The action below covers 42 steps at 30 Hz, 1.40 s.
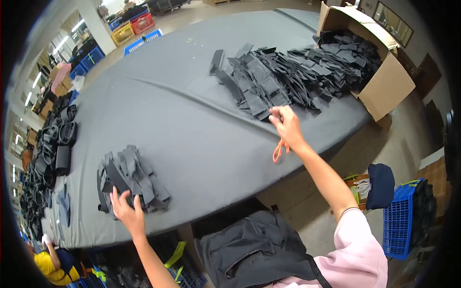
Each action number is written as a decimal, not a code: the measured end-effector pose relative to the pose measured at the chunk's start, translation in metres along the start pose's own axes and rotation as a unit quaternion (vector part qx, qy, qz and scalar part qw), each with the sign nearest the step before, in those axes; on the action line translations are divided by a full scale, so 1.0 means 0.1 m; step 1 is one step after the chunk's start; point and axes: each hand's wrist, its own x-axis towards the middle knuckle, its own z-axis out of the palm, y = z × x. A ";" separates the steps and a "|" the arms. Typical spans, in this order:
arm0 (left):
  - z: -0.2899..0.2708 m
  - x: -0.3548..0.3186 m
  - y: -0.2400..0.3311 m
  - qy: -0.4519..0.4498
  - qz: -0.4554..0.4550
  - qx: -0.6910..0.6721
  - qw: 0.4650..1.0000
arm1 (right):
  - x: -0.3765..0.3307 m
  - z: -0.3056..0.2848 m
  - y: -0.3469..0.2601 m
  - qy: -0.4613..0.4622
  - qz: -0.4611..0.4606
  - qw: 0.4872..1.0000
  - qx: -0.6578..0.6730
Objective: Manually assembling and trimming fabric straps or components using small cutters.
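My left hand point(127, 210) has its fingers spread over the near side of a small pile of dark grey fabric strips point(137, 173). Beside the near edge of a much larger heap of dark strips point(261, 81), my right hand point(287, 127) is closed, thumb and fingertips drawn together. Orange looped handles point(277, 152), like those of small scissors, stick out below that hand; any blades are hidden. Whether its fingertips also pinch a strip is too small to make out.
Both piles lie on a large grey-covered table point(192, 153). An open cardboard box point(389, 86) spills strips at the right. Rolled black pieces point(62, 161) line the left edge. A blue crate point(398, 221) stands at the lower right; another person point(53, 264) is at the lower left.
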 end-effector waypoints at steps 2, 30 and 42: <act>-0.07 -0.17 0.20 0.034 -0.003 -0.044 0.998 | 0.30 -0.01 0.19 0.051 0.043 0.995 -0.078; 0.66 -0.31 3.02 -0.342 -0.280 -0.684 0.580 | -1.01 0.16 -0.44 -0.101 0.204 0.886 0.403; 1.04 -0.35 2.88 -0.312 -0.268 -0.707 0.575 | -1.26 -0.08 -0.34 -0.157 0.346 0.808 0.450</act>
